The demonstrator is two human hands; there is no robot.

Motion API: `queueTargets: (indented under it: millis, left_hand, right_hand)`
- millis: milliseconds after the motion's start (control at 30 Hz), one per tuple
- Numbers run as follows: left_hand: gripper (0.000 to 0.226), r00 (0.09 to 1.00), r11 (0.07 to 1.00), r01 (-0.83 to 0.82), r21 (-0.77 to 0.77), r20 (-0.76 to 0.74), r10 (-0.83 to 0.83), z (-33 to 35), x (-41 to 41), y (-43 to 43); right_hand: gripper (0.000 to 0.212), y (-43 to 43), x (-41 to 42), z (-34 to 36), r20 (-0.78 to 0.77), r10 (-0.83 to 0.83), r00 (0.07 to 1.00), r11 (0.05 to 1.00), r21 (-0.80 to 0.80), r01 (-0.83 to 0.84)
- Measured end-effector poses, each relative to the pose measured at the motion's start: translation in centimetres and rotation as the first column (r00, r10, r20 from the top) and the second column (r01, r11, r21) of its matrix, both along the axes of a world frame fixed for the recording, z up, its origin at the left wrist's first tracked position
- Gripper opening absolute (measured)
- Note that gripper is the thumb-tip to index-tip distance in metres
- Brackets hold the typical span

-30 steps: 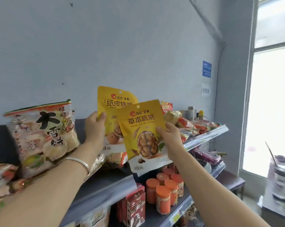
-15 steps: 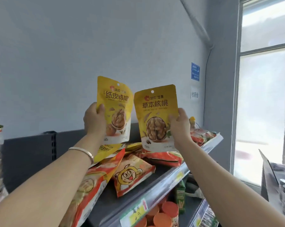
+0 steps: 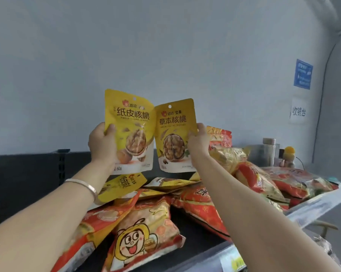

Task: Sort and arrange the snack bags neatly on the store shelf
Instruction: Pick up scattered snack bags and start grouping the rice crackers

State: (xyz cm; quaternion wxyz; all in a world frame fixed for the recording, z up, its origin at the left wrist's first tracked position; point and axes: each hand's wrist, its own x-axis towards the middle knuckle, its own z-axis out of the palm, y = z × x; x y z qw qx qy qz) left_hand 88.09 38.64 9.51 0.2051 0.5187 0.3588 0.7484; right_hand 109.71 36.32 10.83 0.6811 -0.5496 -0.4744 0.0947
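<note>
Since half a second ago the two pouches have come closer: their inner edges now touch, where a small gap was before. The left hand (image 3: 102, 146) grips the left pouch (image 3: 129, 130) at its outer edge, thumb on the front. The right hand (image 3: 200, 142) grips the right pouch (image 3: 175, 134) in the same way at its outer edge. Both pouches are upright, with the faces toward the person, above the back of the shelf (image 3: 311, 208). I judge they are held side by side to compare the prints, which differ in the characters, before each goes to its own kind. Under them the flat pouches (image 3: 122, 186) lie in a loose heap, perhaps of both kinds; I cannot read them well. Red bags (image 3: 201, 209) and a cartoon bag (image 3: 144, 238) lie in disorder up to the front edge and leave little bare place to stand a pouch. Jars (image 3: 268, 152) stand at the far right end.
</note>
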Motion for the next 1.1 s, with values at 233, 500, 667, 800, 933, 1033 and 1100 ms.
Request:
queueTargets:
  millis: [233, 500, 667, 800, 933, 1033, 1100]
  left_hand:
    - [0.028, 0.999, 0.997, 0.01, -0.078, 0.042, -0.007, -1.2, 1.9, 1.9]
    - [0.022, 0.999, 0.994, 0.05, -0.101, 0.019, -0.048, -1.6, 3.7, 3.0]
    - [0.023, 0.996, 0.989, 0.082, -0.127, 0.035, -0.078, -1.5, 4.3, 3.9]
    - [0.017, 0.997, 0.983, 0.076, -0.167, 0.019, -0.074, -1.7, 5.3, 4.2]
    - [0.017, 0.992, 0.979, 0.129, -0.16, 0.019, -0.127, -1.1, 7.2, 3.9]
    - [0.016, 0.982, 0.971, 0.187, -0.146, 0.002, -0.189, -0.8, 8.9, 3.7]
    - [0.016, 0.977, 0.967, 0.211, -0.14, 0.008, -0.212, -0.8, 10.2, 3.6]
  right_hand:
    - [0.026, 6.0, 2.3, -1.0, -0.068, 0.136, 0.988, 0.969, -0.2, -0.147]
    - [0.04, 8.7, 4.0, -2.9, -0.11, 0.143, 0.984, 0.879, -0.442, -0.177]
    - [0.042, 9.5, 4.5, -2.9, -0.16, 0.05, 0.986, 0.895, -0.43, -0.116]
    - [0.039, 8.1, 4.1, -2.6, 0.032, -0.02, 0.999, 0.89, -0.455, 0.032]
    - [0.037, 6.2, 3.8, -2.3, 0.237, 0.008, 0.972, 0.973, -0.226, 0.047]
    - [0.046, 4.8, 3.3, -2.0, 0.164, 0.19, 0.968, 0.956, -0.256, -0.144]
    - [0.055, 4.2, 3.3, -1.6, 0.204, 0.191, 0.96, 0.954, -0.268, -0.134]
